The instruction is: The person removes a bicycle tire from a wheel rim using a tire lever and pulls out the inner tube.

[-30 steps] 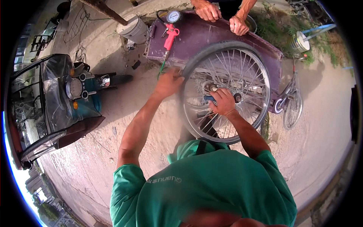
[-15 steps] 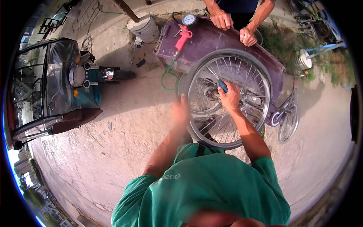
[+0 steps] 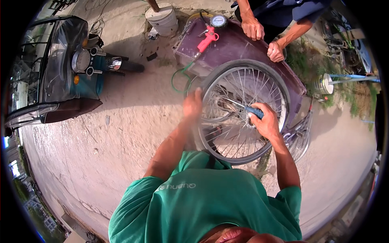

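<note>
A blue-handled screwdriver (image 3: pixel 253 110) slants across a spoked wheel (image 3: pixel 239 64)

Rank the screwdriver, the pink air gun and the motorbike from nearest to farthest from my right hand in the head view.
1. Screwdriver: in the right hand itself.
2. Pink air gun: ahead and to the left, on the purple panel.
3. Motorbike: farthest, well over to the left.

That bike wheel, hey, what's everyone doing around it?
A person in a green shirt holds a blue-handled tool over the wheel with the right hand. The left hand is blurred at the wheel's left edge; I can't tell whether it touches. Beyond the wheel, a red air gun with a round gauge lies on a purple panel, and another person's hands are at the panel's edge.
</note>
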